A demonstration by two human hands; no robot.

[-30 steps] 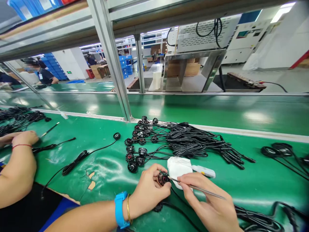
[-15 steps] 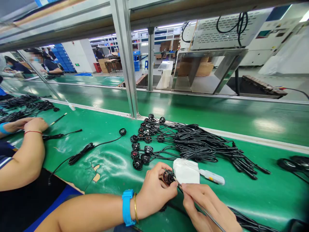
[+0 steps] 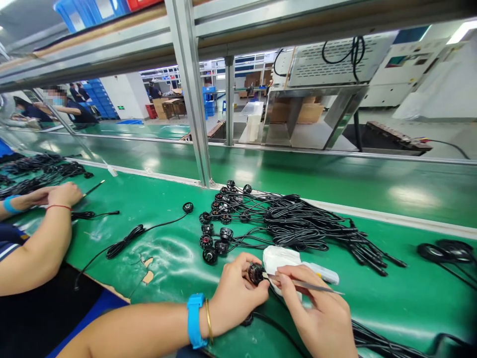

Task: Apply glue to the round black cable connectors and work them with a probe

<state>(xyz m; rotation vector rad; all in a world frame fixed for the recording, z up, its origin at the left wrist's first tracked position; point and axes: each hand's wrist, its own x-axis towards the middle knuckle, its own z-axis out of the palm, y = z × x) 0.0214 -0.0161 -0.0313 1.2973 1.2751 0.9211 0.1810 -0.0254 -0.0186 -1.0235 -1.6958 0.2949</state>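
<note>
My left hand (image 3: 238, 288), with a blue strap and a gold bangle at the wrist, grips a small round black ribbed part (image 3: 255, 273) between thumb and fingers. A slim metal tool (image 3: 313, 285) is pinched in my right hand (image 3: 316, 308). Its pale flat end meets the side of the round part facing my right hand, while the tapered end points right. Just behind the hands lie a white folded wipe (image 3: 281, 256) and a clear plastic bottle (image 3: 324, 273), partly covered by my right fingers. A black cable (image 3: 279, 328) runs beneath my hands.
Several round black parts with bundled cables (image 3: 294, 219) lie beyond my hands. One more cabled part (image 3: 188, 208) sits to the left. A co-worker's hands (image 3: 63, 194) work at far left. Metal post (image 3: 190, 99) rises at the table's back edge; black cables (image 3: 387, 343) lie lower right.
My right hand has turned the metal tool from slanting down toward me to lying nearly level, pointing right. My left hand still holds the round part. The view has tilted slightly up.
</note>
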